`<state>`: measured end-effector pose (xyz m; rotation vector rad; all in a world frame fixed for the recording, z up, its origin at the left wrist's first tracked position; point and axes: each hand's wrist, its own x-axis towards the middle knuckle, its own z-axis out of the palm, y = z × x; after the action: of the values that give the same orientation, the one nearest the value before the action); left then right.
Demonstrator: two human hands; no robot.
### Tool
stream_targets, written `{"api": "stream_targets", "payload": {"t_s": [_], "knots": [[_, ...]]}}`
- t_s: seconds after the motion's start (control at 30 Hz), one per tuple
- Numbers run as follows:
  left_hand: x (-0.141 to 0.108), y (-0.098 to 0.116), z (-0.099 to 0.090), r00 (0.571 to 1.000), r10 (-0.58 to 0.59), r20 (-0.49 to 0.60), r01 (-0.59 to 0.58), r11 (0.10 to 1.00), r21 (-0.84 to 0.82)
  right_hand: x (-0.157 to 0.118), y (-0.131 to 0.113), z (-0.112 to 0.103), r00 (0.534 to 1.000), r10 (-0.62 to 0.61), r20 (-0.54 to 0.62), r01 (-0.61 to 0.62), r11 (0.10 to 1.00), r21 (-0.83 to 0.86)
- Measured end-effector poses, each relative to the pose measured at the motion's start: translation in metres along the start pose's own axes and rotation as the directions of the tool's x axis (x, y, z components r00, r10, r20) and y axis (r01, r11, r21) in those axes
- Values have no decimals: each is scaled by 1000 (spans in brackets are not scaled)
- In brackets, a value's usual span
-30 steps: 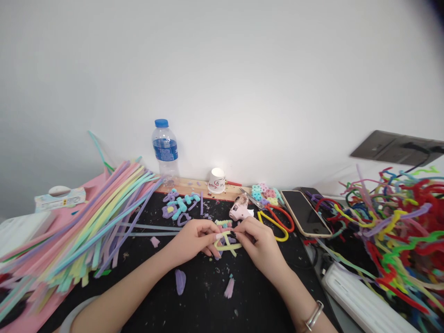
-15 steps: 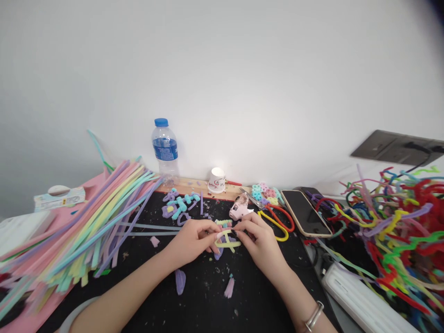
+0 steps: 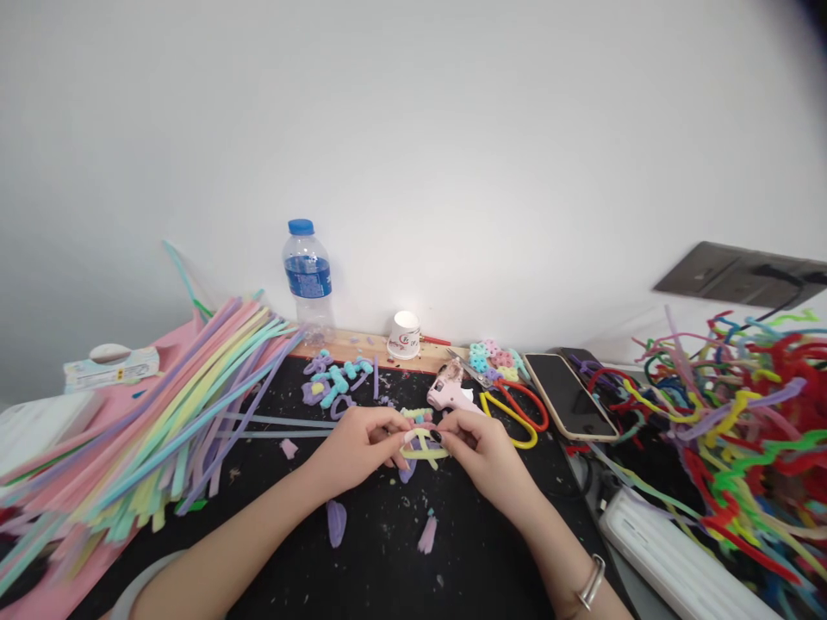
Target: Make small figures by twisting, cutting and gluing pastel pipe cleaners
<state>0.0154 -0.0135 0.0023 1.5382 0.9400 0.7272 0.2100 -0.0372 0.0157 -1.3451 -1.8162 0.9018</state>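
Observation:
Between my two hands is a looped pale yellow pipe cleaner piece (image 3: 425,454), held over the black mat. My left hand (image 3: 371,437) pinches its left end between thumb and fingers. At the right end, my right hand (image 3: 475,435) has thumb and forefinger closed on the same piece. Pink and pale green fuzzy bits show just behind it, and a purple petal-like piece (image 3: 407,471) peeks out below. Beyond my right hand lies a pink glue gun (image 3: 448,389). Scissors (image 3: 533,405) with red and yellow handles are to its right.
Pastel pipe cleaners (image 3: 194,413) are heaped at left, near a water bottle (image 3: 308,280). A paper cup (image 3: 405,334) stands at the wall. A phone (image 3: 568,396), a white power strip (image 3: 678,551) and tangled bright pipe cleaners (image 3: 762,448) lie at right. Purple pieces (image 3: 336,523) dot the mat.
My right hand's fingers have shifted slightly and bent closer around the yellow piece's right end. The left hand stays in nearly the same place.

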Motion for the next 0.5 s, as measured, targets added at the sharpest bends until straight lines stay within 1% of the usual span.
{"api": "stream_targets", "payload": {"t_s": [0.13,0.27,0.4,0.5], "knots": [[0,1,0,1000,-14,7,14,1000,0,0,1,0,996,68,64,-74,993,96],[-1,0,0,1000,-20,13,20,1000,-4,-1,1,0,991,87,101,-102,982,160],[-1,0,0,1000,-16,18,16,1000,12,0,0,1,992,82,100,-99,978,181],[-1,0,1,1000,-6,10,6,1000,26,1,0,1,993,80,82,-92,982,165]]}}
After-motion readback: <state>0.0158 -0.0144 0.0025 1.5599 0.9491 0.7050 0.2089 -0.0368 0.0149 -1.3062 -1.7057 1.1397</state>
